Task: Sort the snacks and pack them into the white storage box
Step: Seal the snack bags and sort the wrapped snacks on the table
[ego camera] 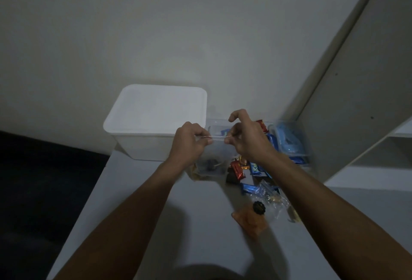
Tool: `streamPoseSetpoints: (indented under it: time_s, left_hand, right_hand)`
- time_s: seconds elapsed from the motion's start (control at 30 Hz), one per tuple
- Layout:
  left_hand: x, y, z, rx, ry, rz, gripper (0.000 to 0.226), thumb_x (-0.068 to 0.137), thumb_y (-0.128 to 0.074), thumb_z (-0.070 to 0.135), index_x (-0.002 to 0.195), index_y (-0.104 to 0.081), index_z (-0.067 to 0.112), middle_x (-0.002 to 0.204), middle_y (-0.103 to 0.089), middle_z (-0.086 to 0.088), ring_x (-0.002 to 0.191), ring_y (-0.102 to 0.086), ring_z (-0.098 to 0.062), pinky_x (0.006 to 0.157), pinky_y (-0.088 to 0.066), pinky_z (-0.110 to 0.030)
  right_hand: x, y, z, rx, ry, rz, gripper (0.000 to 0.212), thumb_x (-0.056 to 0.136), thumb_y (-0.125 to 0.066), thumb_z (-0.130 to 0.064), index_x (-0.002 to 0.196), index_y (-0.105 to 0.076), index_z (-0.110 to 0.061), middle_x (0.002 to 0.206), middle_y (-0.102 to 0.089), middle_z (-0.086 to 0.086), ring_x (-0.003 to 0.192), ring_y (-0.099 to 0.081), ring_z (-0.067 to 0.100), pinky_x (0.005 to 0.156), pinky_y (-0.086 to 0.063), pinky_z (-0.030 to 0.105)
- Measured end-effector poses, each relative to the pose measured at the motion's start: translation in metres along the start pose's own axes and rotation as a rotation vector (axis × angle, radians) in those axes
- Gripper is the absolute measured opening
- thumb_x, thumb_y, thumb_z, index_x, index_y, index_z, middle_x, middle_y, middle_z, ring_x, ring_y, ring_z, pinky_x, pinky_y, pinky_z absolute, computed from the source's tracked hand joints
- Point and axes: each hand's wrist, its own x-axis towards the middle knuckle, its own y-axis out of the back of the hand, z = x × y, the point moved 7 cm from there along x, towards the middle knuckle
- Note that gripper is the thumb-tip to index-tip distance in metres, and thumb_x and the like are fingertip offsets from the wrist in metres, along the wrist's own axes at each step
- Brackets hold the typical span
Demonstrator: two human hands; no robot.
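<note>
The white storage box (142, 145) stands at the table's far left corner with its lid (156, 110) on. Just right of it, my left hand (189, 141) and my right hand (245, 139) pinch the top edge of a clear plastic bag (214, 159) that hangs between them with a few small dark items at its bottom. Loose snacks lie below and to the right: red wrappers (236, 169), blue wrappers (256, 169) and another blue bar (249, 188).
A clear container with blue contents (289, 141) sits at the far right by a white shelf unit (356, 123). An orange pouch with a black cap (252, 221) and a crumpled clear bag (272, 199) lie nearer me. The table's left edge (89, 201) drops to dark floor.
</note>
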Motion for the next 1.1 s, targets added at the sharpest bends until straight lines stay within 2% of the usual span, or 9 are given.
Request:
streamPoseSetpoints:
  time_s: [0.13,0.33,0.47,0.53,0.63,0.73,0.83,0.93,1.1]
  left_hand:
    - [0.003,0.003,-0.006,0.008,0.006,0.035,0.006,0.074,-0.079,0.011,0.076,-0.074,0.014,0.083,-0.065,-0.001,0.077,-0.054,-0.007,0.071,-0.042,-0.018]
    - [0.004,0.011,-0.012,-0.152,0.108,-0.031,0.017,0.065,-0.085,0.008,0.079,-0.077,0.013,0.076,-0.067,0.004,0.075,-0.061,-0.004,0.071,-0.045,-0.014]
    - [0.005,0.013,-0.015,-0.152,0.124,-0.015,0.018,0.064,-0.086,0.008,0.078,-0.076,0.011,0.068,-0.067,0.005,0.063,-0.060,-0.004,0.061,-0.045,-0.009]
    - [0.004,0.012,-0.019,-0.161,0.157,-0.012,0.027,0.062,-0.087,0.008,0.087,-0.076,0.008,0.070,-0.067,0.003,0.064,-0.060,-0.003,0.064,-0.047,-0.013]
    - [0.005,0.016,-0.020,-0.096,0.143,0.078,0.054,0.054,-0.092,0.016,0.102,-0.068,0.014,0.086,-0.064,0.001,0.078,-0.058,-0.011,0.072,-0.049,-0.022]
    - [-0.005,0.019,-0.012,-0.035,0.148,0.248,0.038,0.060,-0.088,0.033,0.076,-0.060,0.014,0.068,-0.055,0.003,0.062,-0.049,-0.011,0.058,-0.044,-0.026]
    - [-0.010,-0.009,-0.017,-0.184,0.350,0.058,0.040,0.075,-0.077,0.042,0.062,-0.065,0.006,0.056,-0.061,-0.006,0.051,-0.055,-0.014,0.051,-0.046,-0.026]
    - [-0.016,-0.035,-0.026,-0.503,0.592,-0.139,0.027,0.083,-0.073,0.028,0.071,-0.066,0.005,0.063,-0.065,-0.010,0.054,-0.060,-0.018,0.052,-0.054,-0.027]
    - [-0.016,-0.049,-0.033,-0.668,0.674,-0.179,0.004,0.088,-0.066,0.008,0.085,-0.066,0.005,0.078,-0.068,-0.011,0.069,-0.065,-0.018,0.064,-0.059,-0.031]
  right_hand:
    - [-0.003,0.005,-0.001,0.002,0.025,0.000,0.061,0.082,-0.072,-0.001,0.127,-0.036,-0.021,0.077,-0.063,-0.008,0.071,-0.061,-0.001,0.058,-0.044,0.005]
    - [-0.006,0.013,0.008,-0.002,-0.009,0.029,0.051,0.079,-0.068,0.010,0.098,-0.035,-0.023,0.062,-0.053,-0.008,0.060,-0.056,-0.001,0.055,-0.043,0.010]
    - [-0.007,0.013,0.011,0.041,-0.034,0.017,0.046,0.081,-0.069,0.006,0.094,-0.036,-0.023,0.067,-0.057,-0.004,0.063,-0.058,0.000,0.057,-0.045,0.014]
    - [-0.009,0.011,0.010,0.052,-0.031,0.012,0.045,0.081,-0.070,0.002,0.096,-0.037,-0.024,0.073,-0.063,0.001,0.072,-0.063,0.011,0.066,-0.052,0.026]
    - [-0.012,0.012,0.013,0.034,-0.026,0.058,0.045,0.082,-0.070,0.000,0.098,-0.037,-0.026,0.075,-0.063,-0.001,0.072,-0.063,0.010,0.064,-0.049,0.022]
    - [-0.016,0.015,0.017,0.049,-0.039,0.103,0.044,0.082,-0.071,-0.002,0.098,-0.037,-0.026,0.074,-0.061,-0.004,0.071,-0.061,0.004,0.062,-0.042,0.013]
    - [-0.021,0.015,0.018,0.059,-0.025,0.139,0.044,0.082,-0.071,-0.002,0.097,-0.038,-0.027,0.075,-0.063,-0.002,0.073,-0.063,0.008,0.064,-0.048,0.020]
    - [-0.026,0.013,0.018,0.087,-0.025,0.149,0.043,0.082,-0.070,0.000,0.095,-0.038,-0.027,0.075,-0.062,-0.002,0.073,-0.062,0.009,0.066,-0.051,0.025]
    - [-0.030,0.009,0.024,0.162,-0.071,0.124,0.040,0.082,-0.070,-0.001,0.097,-0.043,-0.027,0.077,-0.063,-0.002,0.075,-0.064,0.010,0.069,-0.054,0.028]
